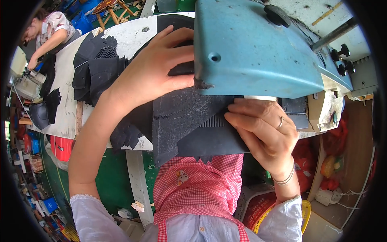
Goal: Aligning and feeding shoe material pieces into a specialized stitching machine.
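Lying flat, a black fabric piece [189,121] is pressed by both hands, left hand [155,68] and right hand [262,129], under a blue machine [258,52] (a stack [98,66] waits on the table [131,38]).

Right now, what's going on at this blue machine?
A person in a pink checked apron is feeding a dark fabric piece under the blue sewing machine head. The left hand lies flat on the fabric beside the machine; the right hand, wearing a ring, presses its near edge. More dark cut pieces are stacked on the white table. Another person works at the far end.
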The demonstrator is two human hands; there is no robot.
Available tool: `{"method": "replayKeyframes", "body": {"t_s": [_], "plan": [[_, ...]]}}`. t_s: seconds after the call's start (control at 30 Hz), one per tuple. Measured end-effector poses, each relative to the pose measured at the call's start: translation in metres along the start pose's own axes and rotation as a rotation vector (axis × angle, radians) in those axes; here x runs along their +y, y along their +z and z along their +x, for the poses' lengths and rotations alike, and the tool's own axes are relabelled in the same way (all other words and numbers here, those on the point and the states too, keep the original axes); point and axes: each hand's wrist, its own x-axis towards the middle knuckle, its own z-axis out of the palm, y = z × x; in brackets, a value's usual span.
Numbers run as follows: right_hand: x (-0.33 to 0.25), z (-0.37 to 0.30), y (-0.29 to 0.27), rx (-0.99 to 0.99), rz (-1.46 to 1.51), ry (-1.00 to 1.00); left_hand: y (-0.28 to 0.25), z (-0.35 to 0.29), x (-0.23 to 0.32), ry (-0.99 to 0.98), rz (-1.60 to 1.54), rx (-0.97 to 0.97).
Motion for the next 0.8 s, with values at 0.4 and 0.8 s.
{"method": "replayKeyframes", "body": {"t_s": [0.4, 0.8], "plan": [[-0.018, -0.085, 0.026, -0.172, 0.219, 0.12, -0.007, 0.01, -0.027, 0.059, 0.077, 0.026], [0.043, -0.11, 0.128, -0.261, -0.17, 0.408, -0.067, -0.158, -0.043, -0.54, 0.456, 0.184]]}}
